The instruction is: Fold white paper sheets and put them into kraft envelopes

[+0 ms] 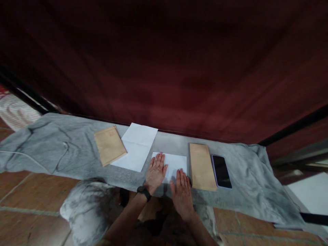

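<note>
A white sheet of paper [170, 160] lies on the grey cloth, its lower part covered by my hands. My left hand [155, 172] rests flat on its left side, fingers stretched forward, a dark watch on the wrist. On the lower right part of the same sheet lies my right hand [182, 193], palm down with the fingers extended. Up and to the left is a larger white sheet [140, 143] with a crease across it. A brown envelope [109, 145] overlaps that sheet's left edge. Right of my hands sits another brown envelope or stack of envelopes [202, 167].
A phone [221, 171] with a dark screen lies beside the right-hand envelopes. The grey cloth [246, 167] covers a long narrow surface, wrinkled at both ends. A white cable [25, 155] crosses its left end. Behind hangs a dark red curtain [169, 78]. Brown floor tiles [33, 194] show below.
</note>
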`<act>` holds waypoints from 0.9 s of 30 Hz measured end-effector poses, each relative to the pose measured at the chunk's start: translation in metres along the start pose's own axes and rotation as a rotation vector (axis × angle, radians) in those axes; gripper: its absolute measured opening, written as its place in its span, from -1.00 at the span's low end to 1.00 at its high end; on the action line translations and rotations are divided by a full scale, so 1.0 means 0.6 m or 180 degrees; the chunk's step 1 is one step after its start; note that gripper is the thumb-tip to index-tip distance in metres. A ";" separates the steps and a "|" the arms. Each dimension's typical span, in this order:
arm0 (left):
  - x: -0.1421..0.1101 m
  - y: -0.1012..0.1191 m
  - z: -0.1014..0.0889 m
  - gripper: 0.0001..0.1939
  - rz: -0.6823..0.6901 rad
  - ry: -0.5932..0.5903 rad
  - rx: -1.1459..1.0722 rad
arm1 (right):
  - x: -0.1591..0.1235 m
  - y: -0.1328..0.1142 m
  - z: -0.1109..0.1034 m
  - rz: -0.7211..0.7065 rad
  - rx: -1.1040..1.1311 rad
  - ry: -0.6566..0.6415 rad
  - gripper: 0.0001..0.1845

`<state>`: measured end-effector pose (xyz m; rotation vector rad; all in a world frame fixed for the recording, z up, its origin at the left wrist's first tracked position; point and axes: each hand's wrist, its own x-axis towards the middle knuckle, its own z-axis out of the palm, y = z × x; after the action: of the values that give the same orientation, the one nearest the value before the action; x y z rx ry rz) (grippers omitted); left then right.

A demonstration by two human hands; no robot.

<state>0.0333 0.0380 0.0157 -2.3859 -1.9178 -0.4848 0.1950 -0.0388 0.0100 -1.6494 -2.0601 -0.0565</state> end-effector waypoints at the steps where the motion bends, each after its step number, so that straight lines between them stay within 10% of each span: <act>1: 0.000 0.001 -0.001 -0.41 -0.0006 -0.0011 0.0021 | 0.012 -0.002 0.004 -0.0022 0.0067 -0.0054 -0.38; 10: 0.001 0.000 -0.008 -0.42 0.0069 -0.0213 0.0105 | 0.118 -0.001 0.059 -0.0074 0.0158 -0.0482 -0.45; 27: -0.002 0.000 0.005 -0.34 0.0012 -0.0042 -0.0039 | 0.089 0.024 0.063 0.0540 -0.0143 0.0334 -0.29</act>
<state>0.0336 0.0378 0.0125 -2.4057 -1.9210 -0.4831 0.1875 0.0257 -0.0057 -1.8027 -1.8478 -0.1299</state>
